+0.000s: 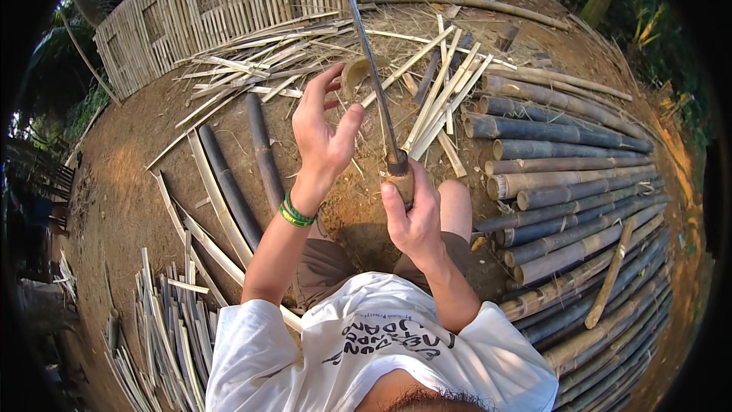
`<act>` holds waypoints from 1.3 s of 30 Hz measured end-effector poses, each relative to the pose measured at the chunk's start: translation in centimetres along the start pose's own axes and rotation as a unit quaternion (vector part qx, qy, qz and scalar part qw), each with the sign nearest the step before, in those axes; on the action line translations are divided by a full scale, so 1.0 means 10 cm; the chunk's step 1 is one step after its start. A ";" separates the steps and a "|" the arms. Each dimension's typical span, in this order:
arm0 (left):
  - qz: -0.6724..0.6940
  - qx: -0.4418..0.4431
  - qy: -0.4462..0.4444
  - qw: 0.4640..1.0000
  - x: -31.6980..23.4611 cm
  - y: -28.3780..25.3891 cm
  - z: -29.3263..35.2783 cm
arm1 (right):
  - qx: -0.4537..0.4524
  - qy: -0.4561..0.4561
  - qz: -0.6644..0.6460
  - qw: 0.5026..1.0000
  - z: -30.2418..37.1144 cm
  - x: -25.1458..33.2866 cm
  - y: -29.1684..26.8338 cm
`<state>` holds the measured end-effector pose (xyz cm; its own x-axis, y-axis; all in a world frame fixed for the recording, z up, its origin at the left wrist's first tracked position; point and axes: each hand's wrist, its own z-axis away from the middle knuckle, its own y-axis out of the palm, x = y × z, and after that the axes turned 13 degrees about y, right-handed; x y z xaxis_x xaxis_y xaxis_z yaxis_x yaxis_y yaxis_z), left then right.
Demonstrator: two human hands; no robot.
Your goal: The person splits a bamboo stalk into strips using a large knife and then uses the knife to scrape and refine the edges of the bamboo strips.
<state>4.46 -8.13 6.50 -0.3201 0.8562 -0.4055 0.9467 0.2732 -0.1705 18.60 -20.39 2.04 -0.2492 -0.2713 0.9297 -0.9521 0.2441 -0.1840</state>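
My right hand [413, 210] is closed round the wooden handle of a machete [374, 69]. Its long, narrow dark blade points up and away from me, tilted slightly left. To the left of the blade is my left hand [324, 126], raised, with the thumb stretched apart from the loosely curved fingers. Just beyond those fingertips stands a curved, hollow piece of bamboo [355, 76], partly behind the blade. Whether the fingers touch it I cannot tell. A green and yellow wristband [296, 212] circles my left wrist.
Bamboo poles [579, 164] lie stacked along the right. Pale split strips [450, 91] are scattered ahead, and more strips [171, 328] pile up at lower left. Dark poles [229, 187] lie on the ground left of my legs. Farther off stands a slatted bamboo fence [206, 11].
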 end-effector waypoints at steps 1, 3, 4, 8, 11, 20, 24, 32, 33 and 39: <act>0.055 -0.012 -0.073 0.996 -0.07 -0.02 -0.02 | 0.004 0.004 -0.004 1.000 -0.01 0.00 0.00; 0.134 -0.032 -0.195 0.971 -0.16 -0.04 -0.10 | 0.005 -0.001 -0.004 1.000 0.00 -0.02 0.02; 0.129 -0.028 -0.205 0.970 -0.17 -0.05 -0.15 | 0.005 -0.003 -0.004 1.000 0.00 -0.02 0.02; 0.132 -0.026 -0.243 0.961 -0.14 -0.07 -0.23 | 0.027 0.023 -0.013 0.999 -0.01 -0.02 0.01; 0.163 -0.016 -0.269 0.949 -0.14 -0.11 -0.27 | 0.028 0.026 -0.018 0.999 0.00 -0.05 0.00; 0.189 0.005 -0.304 0.934 -0.09 -0.21 -0.35 | 0.048 0.035 -0.054 0.997 0.00 -0.11 0.00; 0.210 -0.006 -0.307 0.928 -0.05 -0.23 -0.34 | 0.043 0.026 -0.056 0.997 0.00 -0.15 0.01; 0.177 -0.003 -0.194 0.965 -0.03 -0.14 -0.34 | -0.002 -0.002 0.018 1.000 0.03 -0.05 0.09; 0.184 -0.002 -0.194 0.964 -0.02 -0.11 -0.33 | -0.012 -0.008 0.034 0.999 0.04 -0.05 0.11; 0.154 0.035 -0.203 0.966 -0.03 -0.04 -0.32 | -0.031 -0.012 0.039 0.999 0.09 -0.05 0.07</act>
<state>4.31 -7.08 9.57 -0.0250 0.6458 -0.7631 0.9991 -0.0100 -0.0412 17.88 -20.88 1.13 -0.3274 -0.2717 0.9050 -0.9168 0.3231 -0.2347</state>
